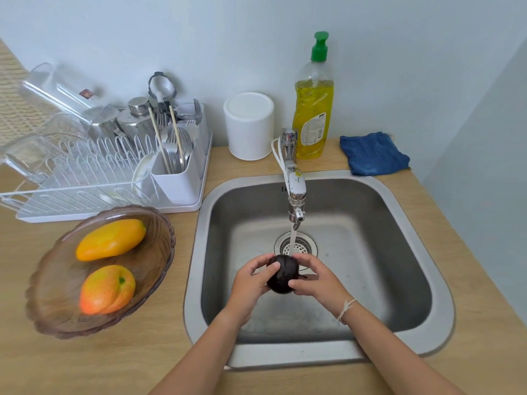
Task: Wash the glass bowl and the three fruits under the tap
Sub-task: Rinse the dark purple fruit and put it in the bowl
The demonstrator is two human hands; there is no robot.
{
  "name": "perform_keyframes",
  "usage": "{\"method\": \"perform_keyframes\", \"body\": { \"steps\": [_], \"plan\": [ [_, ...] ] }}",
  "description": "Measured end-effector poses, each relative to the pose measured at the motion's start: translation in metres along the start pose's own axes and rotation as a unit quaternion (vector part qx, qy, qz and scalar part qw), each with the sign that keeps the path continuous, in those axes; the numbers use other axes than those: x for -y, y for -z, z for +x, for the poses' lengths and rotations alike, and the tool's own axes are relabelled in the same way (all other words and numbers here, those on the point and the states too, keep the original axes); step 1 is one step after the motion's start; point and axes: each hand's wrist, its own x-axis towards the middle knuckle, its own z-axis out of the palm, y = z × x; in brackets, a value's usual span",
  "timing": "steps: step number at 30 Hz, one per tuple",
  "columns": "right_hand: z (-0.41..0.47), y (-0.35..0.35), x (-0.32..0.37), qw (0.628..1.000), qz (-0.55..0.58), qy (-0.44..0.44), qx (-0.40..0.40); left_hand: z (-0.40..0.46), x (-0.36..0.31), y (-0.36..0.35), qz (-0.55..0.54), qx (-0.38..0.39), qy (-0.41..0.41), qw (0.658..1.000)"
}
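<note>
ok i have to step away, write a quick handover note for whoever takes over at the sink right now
Left hand and right hand: both have a grip on the dark fruit, held over the sink under the running tap.
Glass bowl: on the counter left of the sink, holding the yellow mango and the orange fruit.
Done: nothing finished for certain; the dark fruit is mid-rinse.
Left: finish this fruit, then wash the other two fruits and the bowl.
</note>
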Motion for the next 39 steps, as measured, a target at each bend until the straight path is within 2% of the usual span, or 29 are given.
{"method": "perform_keyframes", "body": {
  "steps": [9, 17, 31, 39],
  "plan": [
    [-0.009, -0.027, 0.003, 0.992, -0.052, 0.109, -0.037, -0.014, -0.012, 0.028, 0.08, 0.016, -0.088, 0.993],
    [-0.014, -0.038, 0.005, 0.987, -0.082, 0.132, -0.031, -0.021, -0.017, 0.038, 0.183, 0.003, -0.144, 0.972],
    [-0.012, -0.048, 0.015, 0.985, -0.087, 0.14, -0.047, -0.026, -0.031, 0.049, 0.207, 0.003, -0.155, 0.966],
    [0.006, -0.098, 0.066, 0.981, -0.04, 0.191, -0.002, -0.05, -0.101, 0.086, 0.255, -0.059, -0.275, 0.925]
  ]
}}
